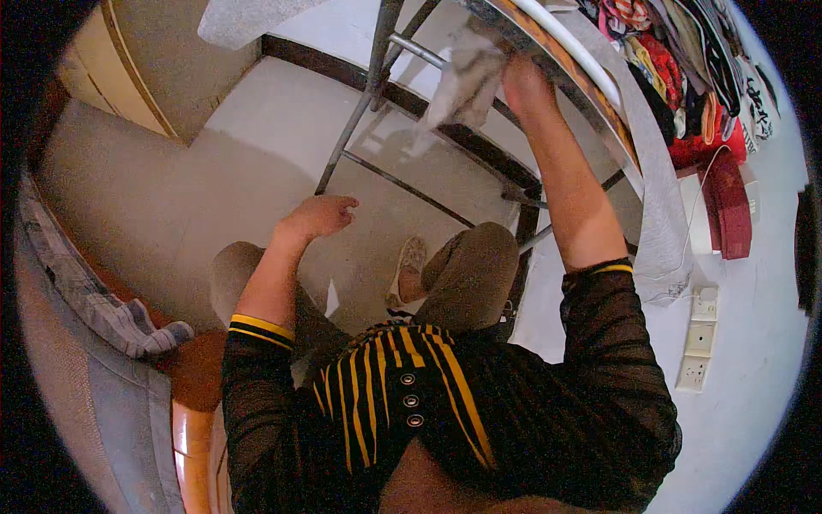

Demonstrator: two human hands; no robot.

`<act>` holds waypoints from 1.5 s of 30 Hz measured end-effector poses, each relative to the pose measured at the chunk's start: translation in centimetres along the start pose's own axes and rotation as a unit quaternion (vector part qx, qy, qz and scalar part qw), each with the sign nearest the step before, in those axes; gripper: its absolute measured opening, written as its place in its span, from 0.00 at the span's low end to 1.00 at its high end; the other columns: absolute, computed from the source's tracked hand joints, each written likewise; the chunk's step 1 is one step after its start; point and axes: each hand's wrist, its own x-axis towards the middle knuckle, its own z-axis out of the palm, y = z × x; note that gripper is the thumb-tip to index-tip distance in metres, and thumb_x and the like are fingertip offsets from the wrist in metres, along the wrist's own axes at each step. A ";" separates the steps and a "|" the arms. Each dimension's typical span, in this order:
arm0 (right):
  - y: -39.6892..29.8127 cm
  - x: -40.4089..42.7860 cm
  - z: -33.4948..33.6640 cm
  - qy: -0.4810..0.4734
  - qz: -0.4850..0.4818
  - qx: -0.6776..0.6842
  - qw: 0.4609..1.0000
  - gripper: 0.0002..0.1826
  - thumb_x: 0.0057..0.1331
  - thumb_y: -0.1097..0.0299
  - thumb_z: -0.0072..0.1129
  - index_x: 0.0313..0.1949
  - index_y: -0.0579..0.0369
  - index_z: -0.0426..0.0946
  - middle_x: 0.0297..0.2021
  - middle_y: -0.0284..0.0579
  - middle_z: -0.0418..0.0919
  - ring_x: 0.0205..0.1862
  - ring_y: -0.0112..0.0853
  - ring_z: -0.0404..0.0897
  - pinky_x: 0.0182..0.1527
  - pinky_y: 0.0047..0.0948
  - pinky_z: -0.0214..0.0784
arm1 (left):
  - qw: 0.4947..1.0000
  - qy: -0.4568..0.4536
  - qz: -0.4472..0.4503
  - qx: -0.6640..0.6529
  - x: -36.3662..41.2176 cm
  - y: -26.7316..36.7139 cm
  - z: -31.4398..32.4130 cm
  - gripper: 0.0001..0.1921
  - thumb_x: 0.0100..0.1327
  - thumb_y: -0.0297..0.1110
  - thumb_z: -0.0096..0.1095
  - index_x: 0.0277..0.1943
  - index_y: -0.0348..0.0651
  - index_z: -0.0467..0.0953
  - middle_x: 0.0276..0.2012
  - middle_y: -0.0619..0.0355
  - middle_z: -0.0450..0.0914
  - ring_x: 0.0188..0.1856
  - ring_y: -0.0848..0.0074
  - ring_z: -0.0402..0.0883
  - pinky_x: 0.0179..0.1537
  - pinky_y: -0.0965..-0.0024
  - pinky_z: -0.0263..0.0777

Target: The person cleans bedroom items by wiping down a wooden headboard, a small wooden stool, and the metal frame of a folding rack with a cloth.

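My right hand (528,80) reaches forward beneath the edge of a round table (616,138) and grips a pale grey cloth (465,83). The cloth hangs down blurred beside a metal crossbar (417,50) of the table's leg frame. My fingertips there are partly hidden by the cloth and the shadow under the tabletop. Over my left knee hovers my left hand (321,215), with nothing in it and its fingers loosely bent. A slanting grey metal leg (350,128) stands just beyond that hand.
Folded clothes (668,70) are piled at the far right. A dark red object (725,209) and wall sockets (699,340) with a white cord lie below them. At left are a wooden panel (128,83) and a bed edge with grey fabric (122,321). My shoe (408,257) rests on the tiled floor.
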 end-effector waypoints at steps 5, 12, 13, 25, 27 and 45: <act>3.1 2.1 6.3 -0.039 -0.207 -0.612 0.762 0.35 0.61 0.52 0.59 0.64 0.55 0.65 0.52 0.56 0.77 0.53 0.47 0.77 0.53 0.42 0.70 | 0.988 0.091 0.044 -0.117 1.3 -0.8 -0.5 0.22 0.67 0.39 0.56 0.63 0.49 0.70 0.52 0.51 0.80 0.53 0.64 0.80 0.54 0.62 0.72; 2.0 4.6 6.8 -0.127 -0.096 -0.602 0.783 0.16 0.62 0.60 0.50 0.45 0.53 0.79 0.42 0.55 0.82 0.42 0.48 0.83 0.45 0.50 0.76 | 0.784 0.521 0.164 -0.294 5.5 6.2 -19.9 0.33 0.58 0.45 0.70 0.62 0.38 0.69 0.55 0.52 0.77 0.56 0.72 0.75 0.57 0.70 0.67; 2.5 4.2 5.7 -0.084 -0.051 -0.581 0.808 0.16 0.61 0.60 0.51 0.44 0.51 0.80 0.41 0.56 0.82 0.42 0.48 0.83 0.46 0.50 0.75 | 0.858 0.452 0.012 -0.242 4.6 10.8 -22.2 0.24 0.62 0.43 0.65 0.55 0.36 0.75 0.56 0.50 0.76 0.59 0.68 0.73 0.61 0.66 0.64; 2.9 -3.5 -3.1 -0.071 -0.108 -0.616 0.777 0.22 0.62 0.51 0.56 0.50 0.48 0.70 0.39 0.50 0.81 0.42 0.48 0.81 0.42 0.48 0.74 | 0.794 0.495 0.253 -0.245 9.0 10.4 -26.0 0.10 0.61 0.34 0.63 0.41 0.36 0.81 0.33 0.54 0.83 0.36 0.71 0.81 0.41 0.71 0.73; 2.0 -7.5 -6.2 -0.042 -0.072 -0.654 0.752 0.24 0.63 0.50 0.56 0.53 0.48 0.68 0.42 0.51 0.80 0.43 0.49 0.81 0.43 0.49 0.74 | 0.814 0.487 0.229 -0.219 8.6 8.5 -26.7 0.11 0.62 0.35 0.63 0.41 0.36 0.81 0.33 0.55 0.83 0.36 0.70 0.82 0.42 0.70 0.73; 1.0 -32.9 -29.4 0.185 0.133 -0.712 0.665 0.26 0.66 0.69 0.54 0.64 0.44 0.66 0.57 0.53 0.74 0.58 0.44 0.73 0.61 0.37 0.63 | 0.809 0.497 0.209 -0.234 9.0 8.2 -26.7 0.11 0.63 0.33 0.61 0.42 0.34 0.81 0.37 0.54 0.84 0.41 0.70 0.81 0.48 0.69 0.71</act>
